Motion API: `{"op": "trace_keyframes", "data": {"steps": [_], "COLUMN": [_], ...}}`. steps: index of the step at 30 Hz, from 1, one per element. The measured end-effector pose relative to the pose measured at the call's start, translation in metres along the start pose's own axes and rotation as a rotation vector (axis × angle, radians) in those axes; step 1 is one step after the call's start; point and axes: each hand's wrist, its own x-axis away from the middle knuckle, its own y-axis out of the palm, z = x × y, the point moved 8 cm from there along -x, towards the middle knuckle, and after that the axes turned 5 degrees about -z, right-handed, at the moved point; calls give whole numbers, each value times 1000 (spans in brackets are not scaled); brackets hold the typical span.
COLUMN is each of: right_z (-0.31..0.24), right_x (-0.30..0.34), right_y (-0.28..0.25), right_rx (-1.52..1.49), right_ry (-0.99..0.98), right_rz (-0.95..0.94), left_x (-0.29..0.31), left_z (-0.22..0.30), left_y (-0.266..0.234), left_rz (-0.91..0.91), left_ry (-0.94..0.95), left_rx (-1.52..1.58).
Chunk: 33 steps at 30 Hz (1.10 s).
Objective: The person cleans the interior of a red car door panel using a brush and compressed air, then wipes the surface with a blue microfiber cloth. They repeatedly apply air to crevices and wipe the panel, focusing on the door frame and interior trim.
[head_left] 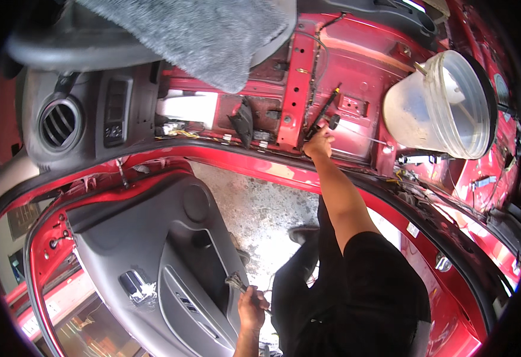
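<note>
Red floor pan (356, 76) lies open one o'clock from the right hand (319, 144); a bucket (412, 107) blocks two o'clock.

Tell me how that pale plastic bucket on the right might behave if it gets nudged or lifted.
The bucket is probably light for its size: its translucent walls look like plastic, though any contents could add weight. Those walls would likely flex slightly when squeezed. Round, and seemingly narrower at its base, it may tip if pushed.

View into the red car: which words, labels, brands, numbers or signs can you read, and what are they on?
None can be read.
White sticker on the red door frame: too small.
Dashboard switches: any marks too small.
Door-panel switches: likewise.
</note>
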Motion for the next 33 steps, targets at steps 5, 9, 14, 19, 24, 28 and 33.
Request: {"op": "trace_keyframes", "data": {"steps": [5, 9, 14, 19, 24, 28, 33], "right_z": [3, 22, 49, 71, 27, -45, -152], "right_x": [-19, 20, 181, 348, 513, 630, 730], "right_y": [3, -62, -116, -147, -176, -216, -238], "right_rx": [-51, 52, -267, -23, -19, -65, 142], "right_ry": [-290, -206, -669, -731, -994, -1225, -1374], "right_rz": [85, 307, 132, -26, -273, -364, -541], "left_x": [-1, 28, 71, 105, 130, 143, 157], "left_z": [-26, -42, -48, -28, -12, 2, 35], "left_y": [-22, -50, -81, -123, -147, -154, -151], "left_rz": [-38, -41, -95, -93, -113, -112, -100], "left_ry": [6, 54, 77, 239, 352, 398, 544], "left_rx": [90, 131, 230, 212, 296, 314, 213]}}
